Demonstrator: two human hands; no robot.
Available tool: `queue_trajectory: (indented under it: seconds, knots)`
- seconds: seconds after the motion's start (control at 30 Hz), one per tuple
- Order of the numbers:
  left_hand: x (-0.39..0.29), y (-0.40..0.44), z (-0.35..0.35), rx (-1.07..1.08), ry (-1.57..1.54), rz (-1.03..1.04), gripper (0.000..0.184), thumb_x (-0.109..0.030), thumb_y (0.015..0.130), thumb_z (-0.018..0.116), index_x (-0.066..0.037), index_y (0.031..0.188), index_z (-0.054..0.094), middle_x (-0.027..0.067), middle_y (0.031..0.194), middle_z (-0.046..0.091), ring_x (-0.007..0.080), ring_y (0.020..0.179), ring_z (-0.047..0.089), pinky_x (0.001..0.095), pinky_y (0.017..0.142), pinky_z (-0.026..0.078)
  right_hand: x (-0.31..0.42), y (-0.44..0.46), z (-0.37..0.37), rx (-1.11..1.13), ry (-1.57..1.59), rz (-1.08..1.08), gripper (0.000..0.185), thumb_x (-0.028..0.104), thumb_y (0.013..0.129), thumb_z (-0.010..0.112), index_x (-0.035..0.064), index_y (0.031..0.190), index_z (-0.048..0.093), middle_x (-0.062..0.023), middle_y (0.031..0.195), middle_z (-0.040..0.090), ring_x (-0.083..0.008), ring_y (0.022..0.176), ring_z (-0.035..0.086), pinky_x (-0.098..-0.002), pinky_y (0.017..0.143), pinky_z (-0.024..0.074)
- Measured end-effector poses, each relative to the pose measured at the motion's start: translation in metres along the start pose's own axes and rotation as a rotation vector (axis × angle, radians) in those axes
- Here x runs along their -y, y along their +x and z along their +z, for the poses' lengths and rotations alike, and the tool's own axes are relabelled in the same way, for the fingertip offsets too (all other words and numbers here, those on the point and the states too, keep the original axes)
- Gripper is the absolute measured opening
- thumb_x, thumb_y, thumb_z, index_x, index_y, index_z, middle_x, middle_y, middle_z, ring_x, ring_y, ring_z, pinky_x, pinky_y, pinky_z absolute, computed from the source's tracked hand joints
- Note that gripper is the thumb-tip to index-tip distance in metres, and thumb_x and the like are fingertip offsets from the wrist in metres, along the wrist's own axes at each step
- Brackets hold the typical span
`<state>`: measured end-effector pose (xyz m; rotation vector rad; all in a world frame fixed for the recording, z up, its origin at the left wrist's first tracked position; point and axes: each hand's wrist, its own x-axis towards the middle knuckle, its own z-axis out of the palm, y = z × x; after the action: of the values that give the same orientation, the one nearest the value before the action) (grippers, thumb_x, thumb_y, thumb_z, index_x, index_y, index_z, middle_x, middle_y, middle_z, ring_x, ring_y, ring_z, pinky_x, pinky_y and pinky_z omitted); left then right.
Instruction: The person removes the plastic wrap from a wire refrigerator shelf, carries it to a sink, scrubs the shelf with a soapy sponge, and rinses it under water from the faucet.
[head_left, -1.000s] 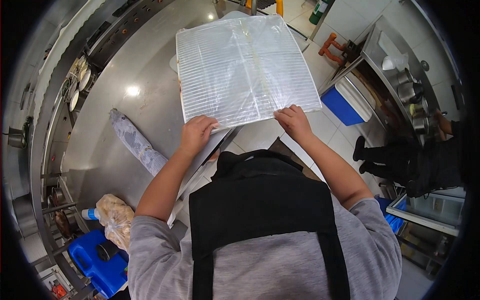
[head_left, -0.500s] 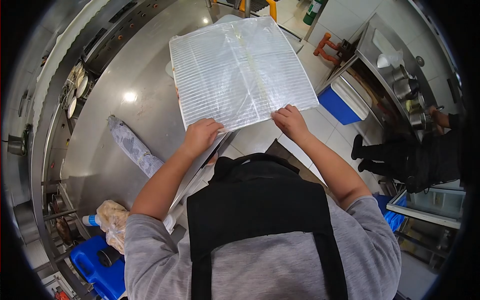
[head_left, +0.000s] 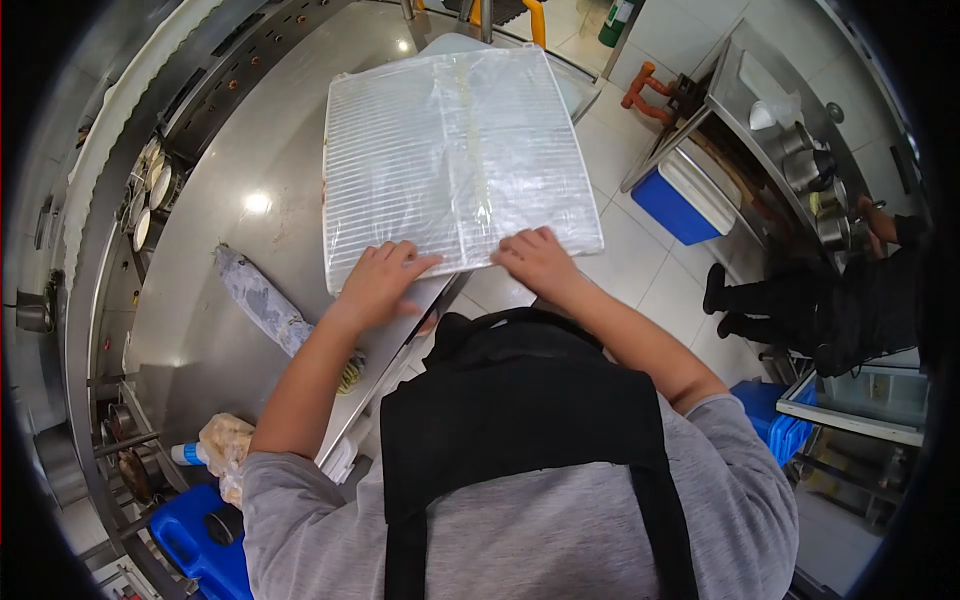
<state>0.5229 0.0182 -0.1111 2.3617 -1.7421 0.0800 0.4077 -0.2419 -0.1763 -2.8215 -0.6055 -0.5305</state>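
Note:
A large, flat, square pack (head_left: pixel 450 165) in clear plastic, white and ribbed, lies over the right part of the steel table (head_left: pixel 240 170), its right side past the table edge. At its near left edge, my left hand (head_left: pixel 385 285) rests with fingers apart on top and thumb hanging free below. My right hand (head_left: pixel 540 262) has its fingers curled over the middle of the near edge; its thumb is hidden. Left of my left forearm lies a long bundle (head_left: pixel 260 295) in grey patterned wrapping, with something pale green at its near end.
A blue jug (head_left: pixel 195 535) and a bag of light-brown food (head_left: pixel 225 445) are at lower left. A blue cooler box (head_left: pixel 685 200) stands on the floor at right. Beyond it, a person in black (head_left: pixel 850 290) reaches toward pots (head_left: pixel 808 170) on a steel counter.
The pack has shifted left and toward me, turning slightly. Both hands moved left with it, and my left thumb has come away from the edge. More of the bundle's green end shows.

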Motion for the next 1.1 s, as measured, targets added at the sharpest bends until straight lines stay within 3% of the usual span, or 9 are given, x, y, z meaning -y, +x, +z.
queue_trajectory:
  seconds: [0.07,0.23,0.33,0.5,0.6,0.73,0.9,1.1]
  knots:
    - [0.016,-0.014,0.012,0.06,-0.117,-0.07,0.028,-0.017,0.073,0.068,-0.014,0.099,0.06,0.0074,0.093,0.056,0.0261,0.088,0.056,0.0356,0.068,0.046,-0.008,-0.008,-0.001,-0.034,-0.047,0.057,0.028,0.013,0.074,0.059,0.0197,0.101,0.059,-0.0001,0.104,0.055,-0.0192,0.096,0.052,-0.0369,0.081,0.0369]
    - [0.028,-0.012,0.014,0.212,-0.411,-0.203,0.016,-0.01,0.075,0.062,-0.011,0.089,0.055,0.0081,0.088,0.055,0.0279,0.083,0.057,0.0398,0.069,0.047,-0.014,-0.015,-0.008,-0.01,-0.057,0.039,0.037,0.01,0.074,0.058,0.022,0.11,0.06,0.0016,0.107,0.056,-0.0184,0.094,0.052,-0.0355,0.08,0.0369]
    - [0.023,-0.01,0.012,0.109,-0.282,-0.118,0.009,-0.007,0.076,0.057,-0.008,0.083,0.052,0.0076,0.086,0.055,0.0292,0.08,0.057,0.0392,0.068,0.048,-0.014,-0.014,-0.009,-0.002,-0.038,0.029,0.038,0.009,0.075,0.059,0.022,0.11,0.061,0.0033,0.105,0.057,-0.0177,0.091,0.052,-0.0342,0.078,0.0372]
    - [0.013,-0.003,0.017,-0.101,0.076,0.043,0.011,-0.011,0.073,0.054,-0.01,0.084,0.053,0.0042,0.08,0.052,0.0229,0.072,0.057,0.0346,0.063,0.048,-0.016,-0.011,-0.012,-0.006,-0.033,0.026,0.038,0.01,0.074,0.061,0.0216,0.11,0.062,0.006,0.102,0.058,-0.0164,0.085,0.051,-0.0323,0.075,0.0379]
    - [-0.014,0.03,0.024,-0.265,0.118,0.207,0.015,-0.013,0.072,0.055,-0.011,0.086,0.055,0.0021,0.077,0.051,0.0194,0.07,0.056,0.032,0.06,0.048,-0.016,-0.011,-0.01,0.005,0.012,0.012,0.038,0.011,0.073,0.062,0.0212,0.11,0.063,0.0071,0.099,0.059,-0.0157,0.082,0.051,-0.0311,0.073,0.0386]
    - [-0.021,0.048,0.054,-0.227,0.054,0.248,0.021,-0.012,0.071,0.056,-0.011,0.092,0.059,0.0018,0.079,0.054,0.02,0.069,0.057,0.0312,0.057,0.048,-0.012,-0.012,-0.002,-0.027,0.041,0.02,0.037,0.012,0.072,0.063,0.0205,0.108,0.063,0.0072,0.097,0.058,-0.0156,0.078,0.049,-0.0295,0.071,0.0396]
    - [-0.024,0.053,0.074,-0.214,-0.235,-0.046,0.013,-0.011,0.078,0.059,-0.01,0.091,0.061,0.005,0.08,0.059,0.024,0.074,0.059,0.035,0.06,0.048,-0.013,-0.014,0.002,-0.033,0.039,0.041,0.035,0.012,0.072,0.063,0.0201,0.107,0.063,0.0067,0.095,0.057,-0.0161,0.076,0.049,-0.0295,0.069,0.04]
    - [-0.029,0.059,0.072,-0.241,-0.361,-0.099,0.01,-0.012,0.08,0.06,-0.009,0.09,0.06,0.0075,0.082,0.06,0.0276,0.075,0.059,0.0373,0.063,0.048,-0.016,-0.016,0.003,-0.056,0.089,0.063,0.033,0.011,0.074,0.062,0.0194,0.106,0.063,0.0058,0.095,0.057,-0.017,0.077,0.05,-0.0305,0.068,0.0401]
